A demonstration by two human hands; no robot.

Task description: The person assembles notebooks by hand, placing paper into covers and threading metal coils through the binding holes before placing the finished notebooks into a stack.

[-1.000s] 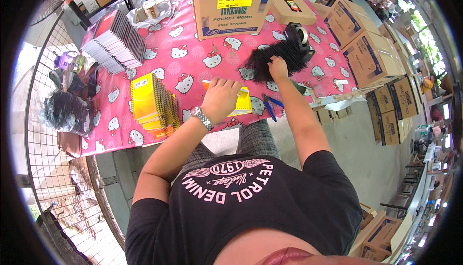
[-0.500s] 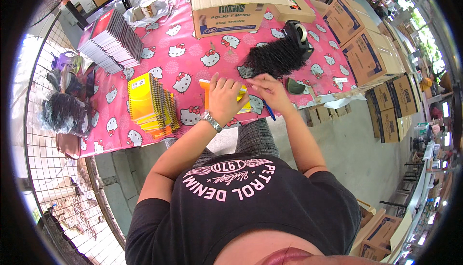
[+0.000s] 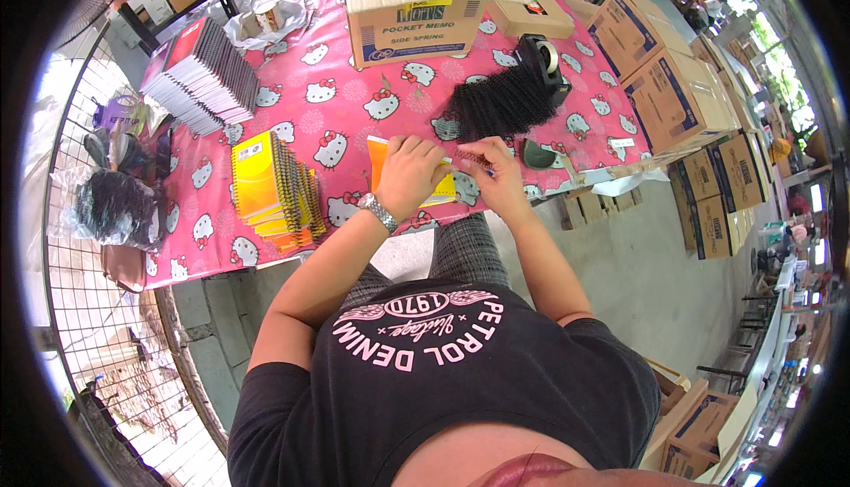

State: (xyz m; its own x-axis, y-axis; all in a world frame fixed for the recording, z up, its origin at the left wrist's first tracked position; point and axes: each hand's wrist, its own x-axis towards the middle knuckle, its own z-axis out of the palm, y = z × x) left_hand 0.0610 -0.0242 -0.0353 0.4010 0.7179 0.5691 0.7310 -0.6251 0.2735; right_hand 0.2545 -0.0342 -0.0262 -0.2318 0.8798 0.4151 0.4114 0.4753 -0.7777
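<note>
My left hand [image 3: 410,173] is closed over an orange and yellow notebook [image 3: 378,155] at the table's front edge, its fingers bent across the cover. Just right of it, my right hand [image 3: 498,175] pinches a dark spiral binding coil [image 3: 473,159] beside the notebook's right edge. How far the coil runs into the notebook's edge I cannot tell. Beyond my right hand lies a heap of black spiral coils [image 3: 500,106], against a black tape dispenser [image 3: 547,71]. To the left stands a pile of yellow spiral notebooks [image 3: 270,184].
A pink patterned cloth covers the table [image 3: 332,88]. An open carton [image 3: 412,31] stands at the back, and a stack of spiral-bound books [image 3: 202,75] at the far left. A dark green rounded object [image 3: 537,156] lies right of my hand. Cartons [image 3: 677,102] are stacked at the right.
My right hand has turned and drawn its fingers in, and a coil now shows between them. The blue pen under that hand no longer shows. My left hand stays on the notebook.
</note>
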